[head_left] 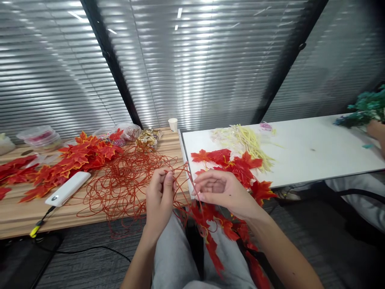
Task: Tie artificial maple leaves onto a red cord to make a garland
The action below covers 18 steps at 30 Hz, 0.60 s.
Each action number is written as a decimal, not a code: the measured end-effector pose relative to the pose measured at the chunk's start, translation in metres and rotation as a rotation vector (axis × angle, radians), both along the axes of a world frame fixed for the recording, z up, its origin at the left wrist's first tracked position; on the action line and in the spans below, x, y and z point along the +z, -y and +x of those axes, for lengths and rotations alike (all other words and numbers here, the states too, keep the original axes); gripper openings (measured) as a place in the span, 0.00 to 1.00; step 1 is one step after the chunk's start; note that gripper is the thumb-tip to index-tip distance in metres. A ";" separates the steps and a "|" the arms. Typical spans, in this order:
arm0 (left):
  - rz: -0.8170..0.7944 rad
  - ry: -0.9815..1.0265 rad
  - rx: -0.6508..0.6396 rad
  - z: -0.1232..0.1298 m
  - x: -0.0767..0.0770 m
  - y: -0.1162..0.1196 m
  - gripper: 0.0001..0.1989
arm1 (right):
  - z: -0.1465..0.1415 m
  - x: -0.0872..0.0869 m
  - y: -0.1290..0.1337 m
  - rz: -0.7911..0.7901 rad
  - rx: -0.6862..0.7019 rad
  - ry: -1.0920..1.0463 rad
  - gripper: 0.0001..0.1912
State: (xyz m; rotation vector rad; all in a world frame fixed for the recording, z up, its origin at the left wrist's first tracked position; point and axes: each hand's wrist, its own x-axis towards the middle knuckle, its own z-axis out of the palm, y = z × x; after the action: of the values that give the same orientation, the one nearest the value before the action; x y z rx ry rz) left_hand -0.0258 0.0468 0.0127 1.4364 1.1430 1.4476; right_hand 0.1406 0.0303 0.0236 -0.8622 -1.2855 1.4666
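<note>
A loose tangle of thin red cord (126, 180) spreads over the wooden table and runs up to both hands. My left hand (161, 192) is closed, thumb against fingers, pinching a strand of this cord. Just to its right, my right hand (213, 186) has its fingers curled with the thumb and fingertips together on another strand. Between the hands the cord forms loops. Below my right hand a string of red artificial maple leaves (213, 249) hangs over my lap. More red leaves (240, 166) lie on the white table behind that hand.
A white power bank (68, 188) with a cable lies left, beside a pile of maple leaves (87, 154). Gold wrappers (148, 139) and a paper cup (173, 124) stand behind. Yellow strands (249, 144) lie on the white table (300, 154). Another person's hand (377, 132) is far right.
</note>
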 end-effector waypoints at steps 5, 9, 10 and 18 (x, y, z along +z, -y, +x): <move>-0.035 0.080 -0.009 0.001 0.000 0.000 0.11 | -0.002 -0.004 -0.001 0.035 -0.092 -0.056 0.12; -0.027 0.167 -0.006 0.000 -0.002 0.000 0.10 | 0.000 -0.006 -0.004 0.092 -0.232 -0.130 0.13; -0.023 0.196 0.000 0.000 -0.003 0.000 0.10 | 0.002 -0.006 -0.004 0.098 -0.255 -0.151 0.14; -0.047 0.325 -0.010 0.002 -0.005 -0.002 0.10 | 0.007 -0.003 -0.002 0.038 -0.383 -0.246 0.18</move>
State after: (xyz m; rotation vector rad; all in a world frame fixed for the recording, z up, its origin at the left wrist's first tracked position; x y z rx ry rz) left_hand -0.0241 0.0490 0.0074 1.1212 0.9564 1.5678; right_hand 0.1481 0.0326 0.0204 -0.8213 -0.9051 1.1961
